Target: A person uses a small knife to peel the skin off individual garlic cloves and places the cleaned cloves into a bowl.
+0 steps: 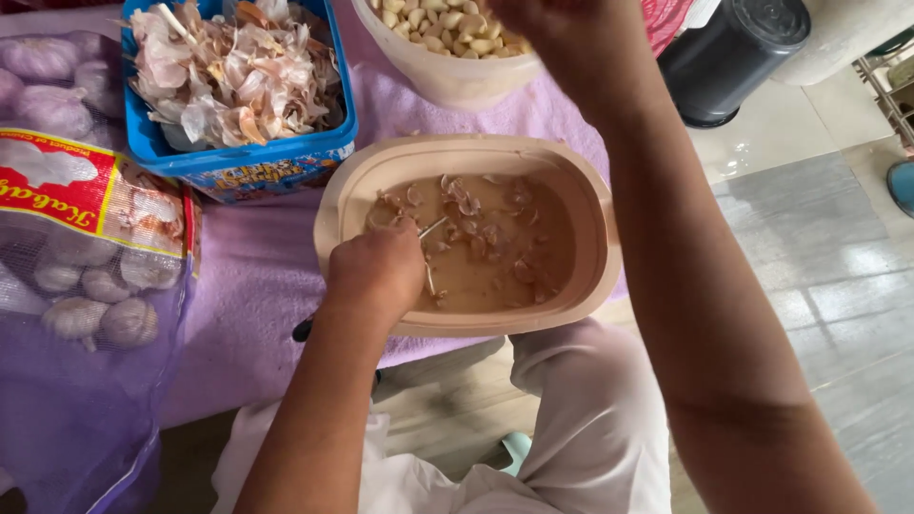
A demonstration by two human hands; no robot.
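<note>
The left hand rests at the near-left rim of a beige oval basin, knuckles up, its fingers curled under and dipped into cloudy brownish water, so I cannot tell what they pinch. A thin pale stalk pokes out just beside that hand, slanting up toward the right. Soaking garlic cloves float scattered in the water, too many and too blurred for an exact count. The basin's long axis runs left to right across the purple-covered worktop, close to the person's lap.

The right hand is raised over one white tub heaped with peeled cloves; its fingers are cut off by the top of the view, so their state is hidden.

Behind and left of the basin stands one blue container full of papery garlic skins. At far left lies a purple mesh bag of whole garlic bulbs, some eight or nine showing. A black bin stands on the tiled floor at upper right.
</note>
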